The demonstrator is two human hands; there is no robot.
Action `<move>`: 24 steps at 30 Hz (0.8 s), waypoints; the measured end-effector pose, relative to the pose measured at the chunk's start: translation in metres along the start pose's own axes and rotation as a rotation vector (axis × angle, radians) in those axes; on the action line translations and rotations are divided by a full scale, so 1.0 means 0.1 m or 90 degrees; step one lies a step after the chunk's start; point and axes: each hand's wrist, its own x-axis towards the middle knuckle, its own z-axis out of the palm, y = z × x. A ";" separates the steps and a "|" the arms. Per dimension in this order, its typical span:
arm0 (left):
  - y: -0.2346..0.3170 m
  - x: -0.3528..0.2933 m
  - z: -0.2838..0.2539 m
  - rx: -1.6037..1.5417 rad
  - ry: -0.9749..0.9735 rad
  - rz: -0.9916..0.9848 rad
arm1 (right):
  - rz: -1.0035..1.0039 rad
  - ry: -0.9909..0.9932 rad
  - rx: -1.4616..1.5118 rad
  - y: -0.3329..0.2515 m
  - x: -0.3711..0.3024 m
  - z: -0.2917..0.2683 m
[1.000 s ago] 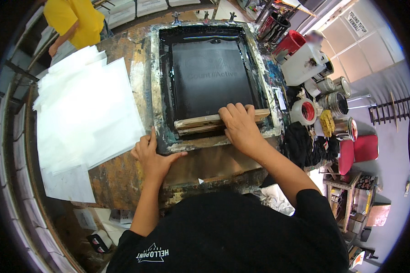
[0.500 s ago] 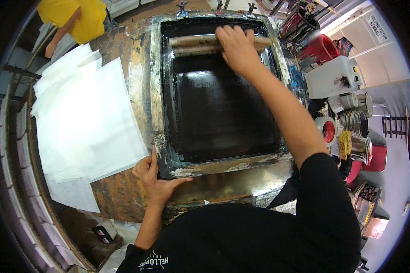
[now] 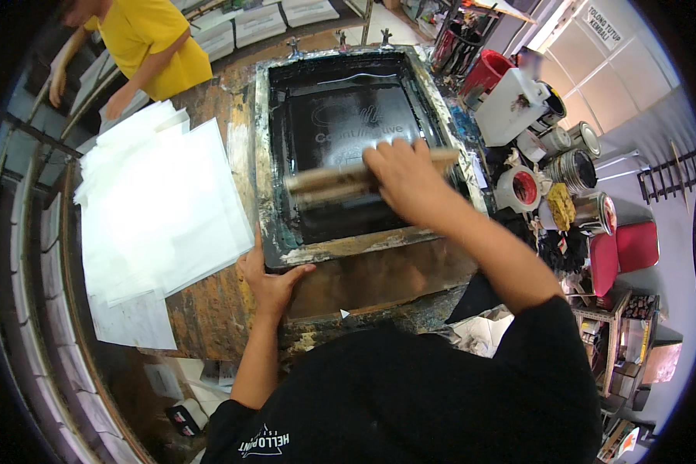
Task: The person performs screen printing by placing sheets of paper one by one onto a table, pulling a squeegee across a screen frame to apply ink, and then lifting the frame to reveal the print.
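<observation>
My right hand [image 3: 411, 179] grips a wooden squeegee [image 3: 329, 182], slightly blurred, that spans the inside of a screen printing frame [image 3: 317, 252]. The squeegee lies across the lower middle of the dark, ink-covered mesh [image 3: 305, 131]. Beyond it, a wet line of black ink [image 3: 359, 78] runs near the frame's far end, and faint lettering shows in the mesh. At the frame's near left corner rests my left hand [image 3: 269, 284], thumb and forefinger spread apart against the edge, holding nothing.
White paper sheets [image 3: 162, 216] lie stacked to the left on the stained wooden table [image 3: 209, 317]. Clamps [image 3: 342, 40] line the frame's far side. Paint cans [image 3: 572, 172], a white jerrycan [image 3: 510, 108] and a red bucket [image 3: 489, 71] crowd the right. A person in yellow [image 3: 151, 46] stands far left.
My right hand has drawn the squeegee from the far end of the frame toward me. My left hand stays at the corner. The head view has shifted, and more of the person in yellow shows.
</observation>
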 end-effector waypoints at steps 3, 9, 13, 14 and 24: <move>0.29 0.07 -0.06 -0.464 0.026 0.004 | 0.029 0.045 -0.027 -0.27 -0.35 -0.25; 0.94 0.71 -0.43 -0.536 0.195 0.081 | 0.052 0.238 -0.049 -0.27 0.10 -1.17; 0.87 1.59 -0.22 -0.729 0.337 0.331 | 0.024 0.364 -0.053 0.03 0.82 -1.71; 0.78 1.80 -0.08 -0.566 0.321 0.326 | 0.051 0.319 -0.077 0.05 0.91 -1.82; -0.08 3.09 1.44 0.313 0.222 0.372 | 0.163 0.220 -0.034 0.11 1.38 -2.18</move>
